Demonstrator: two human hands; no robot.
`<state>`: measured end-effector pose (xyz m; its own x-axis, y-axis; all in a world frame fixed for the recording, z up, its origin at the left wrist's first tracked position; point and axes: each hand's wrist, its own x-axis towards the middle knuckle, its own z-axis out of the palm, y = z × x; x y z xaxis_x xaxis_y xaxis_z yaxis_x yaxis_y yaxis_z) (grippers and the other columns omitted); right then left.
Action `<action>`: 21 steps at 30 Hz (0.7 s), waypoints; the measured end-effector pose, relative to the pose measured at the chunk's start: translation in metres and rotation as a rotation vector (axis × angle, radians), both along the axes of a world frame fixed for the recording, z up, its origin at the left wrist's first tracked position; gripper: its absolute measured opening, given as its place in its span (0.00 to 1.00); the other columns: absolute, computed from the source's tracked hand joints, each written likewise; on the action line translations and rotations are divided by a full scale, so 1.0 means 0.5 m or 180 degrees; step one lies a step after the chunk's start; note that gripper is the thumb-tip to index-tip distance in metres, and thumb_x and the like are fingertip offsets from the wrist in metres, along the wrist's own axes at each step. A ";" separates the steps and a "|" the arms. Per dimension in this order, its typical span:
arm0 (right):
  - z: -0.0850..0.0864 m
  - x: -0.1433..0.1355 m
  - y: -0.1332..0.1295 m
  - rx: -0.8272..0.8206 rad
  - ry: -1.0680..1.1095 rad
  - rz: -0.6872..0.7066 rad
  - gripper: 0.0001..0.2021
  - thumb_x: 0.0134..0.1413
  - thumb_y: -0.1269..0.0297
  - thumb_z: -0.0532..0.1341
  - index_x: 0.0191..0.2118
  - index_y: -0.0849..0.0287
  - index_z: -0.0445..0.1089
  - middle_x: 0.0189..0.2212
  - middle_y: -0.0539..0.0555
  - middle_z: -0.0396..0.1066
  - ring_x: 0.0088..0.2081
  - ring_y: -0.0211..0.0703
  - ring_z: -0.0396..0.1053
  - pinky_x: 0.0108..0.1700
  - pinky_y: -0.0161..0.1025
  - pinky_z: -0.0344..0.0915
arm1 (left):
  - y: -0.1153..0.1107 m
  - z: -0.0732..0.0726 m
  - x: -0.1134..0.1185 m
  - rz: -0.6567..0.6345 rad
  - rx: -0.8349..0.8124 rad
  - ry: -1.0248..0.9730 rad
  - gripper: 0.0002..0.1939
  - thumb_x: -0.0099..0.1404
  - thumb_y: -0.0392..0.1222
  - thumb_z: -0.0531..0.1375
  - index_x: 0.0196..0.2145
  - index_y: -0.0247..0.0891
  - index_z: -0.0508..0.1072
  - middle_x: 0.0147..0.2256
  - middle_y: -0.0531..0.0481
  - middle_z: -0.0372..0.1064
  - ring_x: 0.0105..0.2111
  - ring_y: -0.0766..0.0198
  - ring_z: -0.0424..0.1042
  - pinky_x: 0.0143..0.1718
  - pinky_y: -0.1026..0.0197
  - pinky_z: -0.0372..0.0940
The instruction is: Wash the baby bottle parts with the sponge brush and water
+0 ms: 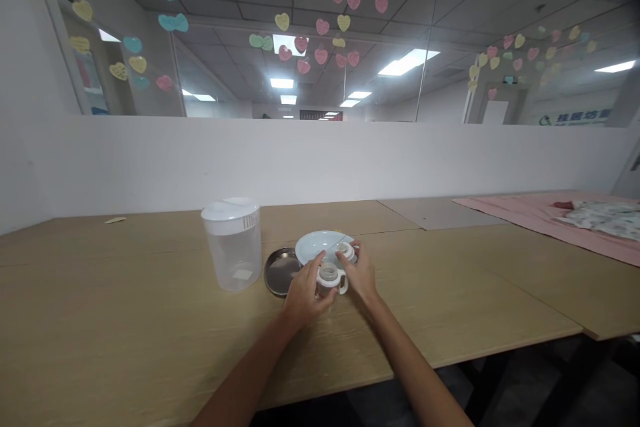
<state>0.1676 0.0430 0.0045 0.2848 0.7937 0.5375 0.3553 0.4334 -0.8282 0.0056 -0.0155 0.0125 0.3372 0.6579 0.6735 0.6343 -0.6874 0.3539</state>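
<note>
My left hand (301,295) is wrapped round a small clear baby bottle (329,272) with a white collar and a white side handle. The bottle stands upright with its round mouth open to the top. Just behind it and to the right, my right hand (364,273) pinches a white bottle lid (347,251), with a thin straw-like piece pointing up and left. The lid is apart from the bottle, over the edge of a pale blue-white plate (313,242). A round steel dish (280,271) sits beside my left hand, partly hidden by it.
A tall translucent plastic bucket (233,250) with a white lid stands to the left on the wooden table (150,320). Pink cloth (515,210) with a patterned fabric (607,217) lies far right. A white wall (320,157) rises behind; the table's front edge is near my forearms.
</note>
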 end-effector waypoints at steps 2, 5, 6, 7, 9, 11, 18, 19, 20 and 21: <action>-0.001 0.000 0.001 -0.0115 -0.0082 -0.0006 0.21 0.45 0.47 0.59 0.40 0.56 0.63 0.33 0.53 0.71 0.34 0.46 0.68 0.38 0.40 0.61 | 0.000 0.000 0.000 -0.0005 0.0017 0.0020 0.37 0.57 0.43 0.58 0.61 0.36 0.47 0.52 0.39 0.62 0.51 0.53 0.63 0.52 0.51 0.60; -0.005 0.000 0.003 -0.0226 -0.0193 0.0018 0.20 0.47 0.44 0.56 0.37 0.56 0.64 0.27 0.51 0.70 0.30 0.44 0.68 0.34 0.38 0.60 | 0.000 0.000 -0.001 -0.0002 0.0027 0.0035 0.36 0.57 0.43 0.58 0.61 0.37 0.48 0.53 0.39 0.61 0.52 0.52 0.63 0.52 0.50 0.59; -0.007 0.000 0.005 -0.0231 -0.0211 0.0036 0.20 0.47 0.43 0.56 0.36 0.56 0.64 0.25 0.50 0.70 0.29 0.44 0.67 0.33 0.38 0.60 | 0.000 0.001 -0.001 -0.0003 0.0024 0.0035 0.36 0.57 0.43 0.58 0.61 0.37 0.48 0.53 0.39 0.61 0.52 0.52 0.63 0.52 0.50 0.59; -0.008 -0.001 0.006 -0.0220 -0.0220 0.0065 0.20 0.47 0.42 0.55 0.35 0.56 0.64 0.23 0.49 0.69 0.27 0.43 0.66 0.32 0.37 0.59 | 0.000 0.001 -0.001 -0.0008 0.0020 0.0035 0.36 0.57 0.43 0.58 0.61 0.37 0.48 0.54 0.39 0.61 0.52 0.52 0.63 0.52 0.50 0.60; -0.010 -0.002 0.008 -0.0173 -0.0205 0.0171 0.21 0.48 0.42 0.54 0.34 0.56 0.63 0.20 0.48 0.67 0.25 0.42 0.65 0.30 0.36 0.59 | -0.001 0.002 -0.001 -0.0026 0.0014 0.0037 0.36 0.57 0.43 0.58 0.61 0.37 0.48 0.54 0.39 0.61 0.52 0.53 0.63 0.52 0.50 0.60; -0.011 -0.005 0.007 -0.0137 -0.0189 0.0344 0.21 0.49 0.42 0.53 0.34 0.56 0.63 0.19 0.46 0.66 0.23 0.41 0.64 0.28 0.35 0.58 | -0.001 0.002 -0.001 -0.0030 0.0024 0.0038 0.36 0.57 0.43 0.58 0.61 0.37 0.48 0.54 0.39 0.61 0.52 0.53 0.63 0.52 0.50 0.60; 0.002 -0.008 -0.010 0.0069 -0.0109 0.0392 0.21 0.50 0.43 0.53 0.39 0.56 0.64 0.25 0.50 0.70 0.28 0.41 0.67 0.31 0.36 0.61 | 0.000 0.001 0.000 -0.0036 0.0055 0.0038 0.36 0.57 0.43 0.58 0.61 0.37 0.48 0.54 0.39 0.61 0.52 0.52 0.63 0.52 0.50 0.60; 0.003 -0.007 -0.012 0.0142 -0.0099 0.0249 0.21 0.50 0.43 0.53 0.39 0.56 0.65 0.26 0.51 0.71 0.29 0.42 0.68 0.31 0.36 0.61 | 0.000 0.001 0.000 -0.0037 0.0051 0.0032 0.36 0.57 0.43 0.58 0.61 0.38 0.49 0.53 0.39 0.61 0.52 0.52 0.63 0.52 0.50 0.60; 0.004 -0.006 -0.013 0.0208 -0.0097 0.0120 0.21 0.50 0.43 0.54 0.39 0.57 0.65 0.27 0.52 0.71 0.30 0.43 0.68 0.32 0.37 0.61 | 0.000 0.002 0.001 -0.0037 0.0044 0.0023 0.36 0.58 0.43 0.58 0.61 0.38 0.49 0.53 0.40 0.61 0.52 0.52 0.63 0.52 0.50 0.60; 0.005 -0.005 -0.014 0.0264 -0.0097 0.0032 0.22 0.50 0.43 0.54 0.39 0.57 0.65 0.28 0.52 0.71 0.31 0.43 0.67 0.33 0.37 0.61 | -0.001 0.002 0.001 -0.0038 0.0035 0.0014 0.36 0.58 0.44 0.58 0.61 0.38 0.49 0.53 0.40 0.62 0.52 0.52 0.63 0.52 0.50 0.60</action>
